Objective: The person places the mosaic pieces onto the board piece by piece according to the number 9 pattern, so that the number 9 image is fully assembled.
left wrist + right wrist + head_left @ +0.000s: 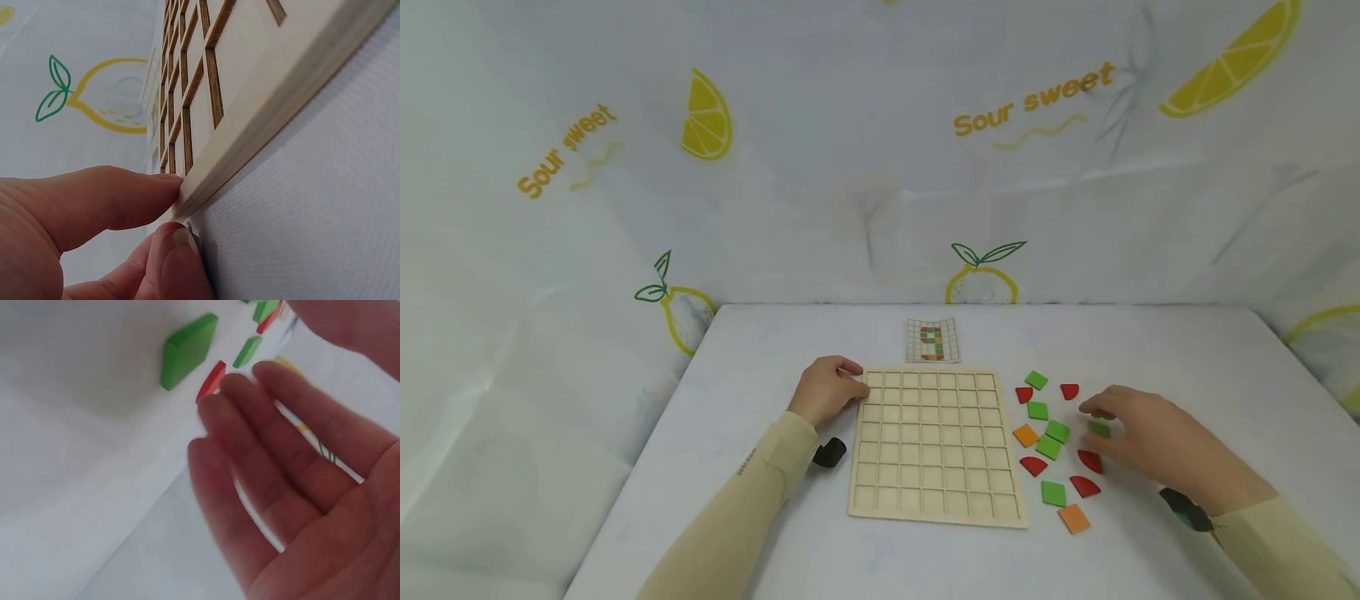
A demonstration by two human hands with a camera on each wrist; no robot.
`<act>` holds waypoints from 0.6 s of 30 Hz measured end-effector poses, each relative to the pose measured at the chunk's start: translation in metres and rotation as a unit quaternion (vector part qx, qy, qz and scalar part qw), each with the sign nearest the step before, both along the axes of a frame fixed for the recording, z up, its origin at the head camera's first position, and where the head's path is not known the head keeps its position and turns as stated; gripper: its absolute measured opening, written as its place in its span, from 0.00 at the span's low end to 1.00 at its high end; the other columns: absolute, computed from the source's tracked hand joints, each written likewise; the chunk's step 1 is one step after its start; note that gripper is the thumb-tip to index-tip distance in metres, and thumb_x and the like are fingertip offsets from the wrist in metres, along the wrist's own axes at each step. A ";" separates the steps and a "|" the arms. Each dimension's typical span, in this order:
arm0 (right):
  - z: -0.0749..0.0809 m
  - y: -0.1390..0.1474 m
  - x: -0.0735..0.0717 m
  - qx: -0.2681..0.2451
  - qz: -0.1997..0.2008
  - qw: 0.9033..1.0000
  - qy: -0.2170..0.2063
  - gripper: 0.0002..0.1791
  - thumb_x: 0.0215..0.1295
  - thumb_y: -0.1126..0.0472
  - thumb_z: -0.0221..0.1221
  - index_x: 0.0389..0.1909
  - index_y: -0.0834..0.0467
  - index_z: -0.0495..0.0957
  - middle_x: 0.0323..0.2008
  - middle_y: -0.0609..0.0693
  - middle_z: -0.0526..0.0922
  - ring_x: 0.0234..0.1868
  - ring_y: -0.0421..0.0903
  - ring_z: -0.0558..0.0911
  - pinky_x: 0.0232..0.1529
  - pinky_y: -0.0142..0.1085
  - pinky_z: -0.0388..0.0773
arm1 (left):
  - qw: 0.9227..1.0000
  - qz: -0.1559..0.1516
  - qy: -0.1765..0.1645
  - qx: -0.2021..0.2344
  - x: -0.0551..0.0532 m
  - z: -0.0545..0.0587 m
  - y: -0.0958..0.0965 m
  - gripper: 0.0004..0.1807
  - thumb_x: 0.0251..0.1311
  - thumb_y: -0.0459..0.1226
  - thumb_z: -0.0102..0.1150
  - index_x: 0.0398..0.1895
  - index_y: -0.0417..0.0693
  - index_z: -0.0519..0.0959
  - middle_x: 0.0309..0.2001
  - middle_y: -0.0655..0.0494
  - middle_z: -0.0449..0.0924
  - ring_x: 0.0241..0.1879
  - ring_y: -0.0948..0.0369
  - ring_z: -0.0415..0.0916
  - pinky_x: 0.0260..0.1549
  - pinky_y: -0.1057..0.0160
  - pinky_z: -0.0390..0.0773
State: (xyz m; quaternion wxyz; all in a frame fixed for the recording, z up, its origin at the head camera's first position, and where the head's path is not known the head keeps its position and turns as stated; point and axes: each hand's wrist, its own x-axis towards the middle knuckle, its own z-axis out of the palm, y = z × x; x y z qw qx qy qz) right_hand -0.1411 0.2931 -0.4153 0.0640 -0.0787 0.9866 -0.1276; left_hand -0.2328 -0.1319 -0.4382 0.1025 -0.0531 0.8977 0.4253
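Note:
A square wooden board (930, 454) with a grid of shallow cells lies flat in the middle of the table. Near its far left corner my left hand (826, 390) pinches the edge, the thumb (125, 197) on the rim and the other fingers against the outer side. To the right, my right hand (1157, 442) is over the loose pieces, its fingers spread and slightly bent, holding nothing. A green square tile (1099, 428) shows between its thumb and fingers in the head view. Close to that hand lie a red quarter-round piece (1090, 461) and another red piece (1070, 391).
Several green tiles (1037, 410), orange tiles (1074, 518) and red pieces (1033, 466) lie scattered right of the board. Behind the board lies a small card (932, 340) printed with a coloured grid pattern. A white cloth with lemon prints (865, 150) hangs beyond the table.

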 end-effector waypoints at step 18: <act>-0.011 0.002 0.027 0.042 0.107 0.993 0.015 0.21 0.55 0.59 0.81 0.50 0.40 0.89 0.39 0.33 0.78 0.40 0.34 0.78 0.42 0.37 0.88 | 1.000 0.002 -0.002 -0.016 0.000 0.002 0.000 0.18 0.60 0.40 0.76 0.54 0.51 0.87 0.37 0.55 0.87 0.34 0.59 0.81 0.35 0.65 0.77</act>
